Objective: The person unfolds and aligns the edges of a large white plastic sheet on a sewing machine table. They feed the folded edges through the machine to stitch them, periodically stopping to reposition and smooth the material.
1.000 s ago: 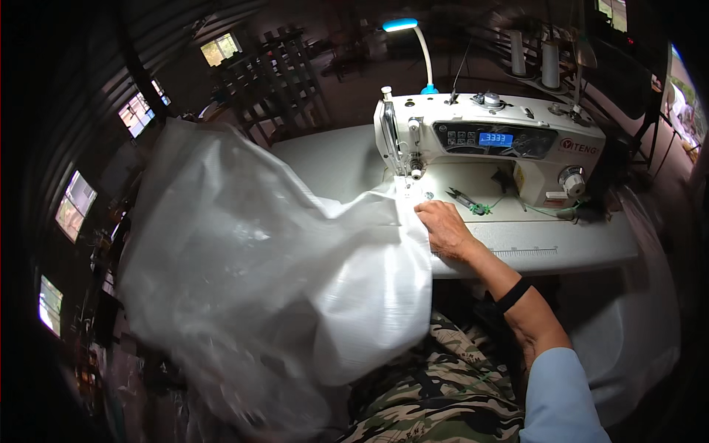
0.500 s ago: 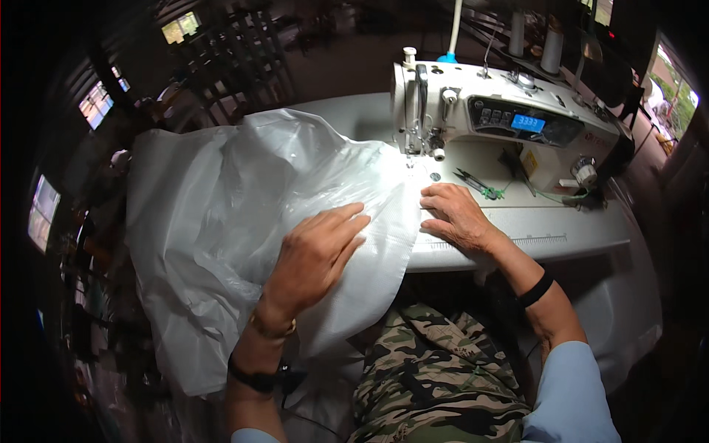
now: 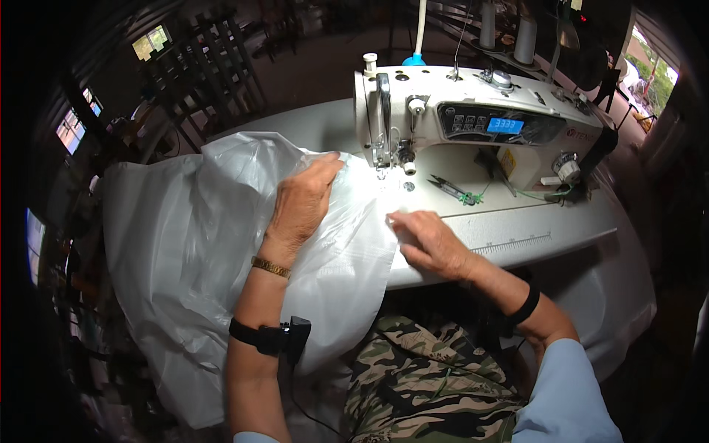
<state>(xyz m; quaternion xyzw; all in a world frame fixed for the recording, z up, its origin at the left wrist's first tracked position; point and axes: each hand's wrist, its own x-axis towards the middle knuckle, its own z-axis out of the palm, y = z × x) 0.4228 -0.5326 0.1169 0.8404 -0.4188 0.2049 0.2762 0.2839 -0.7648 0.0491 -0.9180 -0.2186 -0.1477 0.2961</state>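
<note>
A large sheet of thin white fabric [image 3: 185,244] is spread over the left part of the sewing table and hangs down over my lap. My left hand [image 3: 301,203] lies flat on it, fingers pointing toward the needle of the white sewing machine [image 3: 473,122]. My right hand [image 3: 428,240] pinches the fabric's right edge on the table just in front of the machine's needle plate. The fabric's far corner lies under the presser foot area [image 3: 382,168].
Small thread snips [image 3: 450,190] with green thread lie on the machine bed to the right of the needle. The white table [image 3: 561,221] runs to the right, with more white cloth hanging beyond its edge. Thread cones [image 3: 526,37] stand behind the machine. Dark racks fill the far left.
My left hand came down onto the fabric and slid forward toward the needle. The billowing fabric settled flat on the table. My right hand shifted back to the fabric's right edge.
</note>
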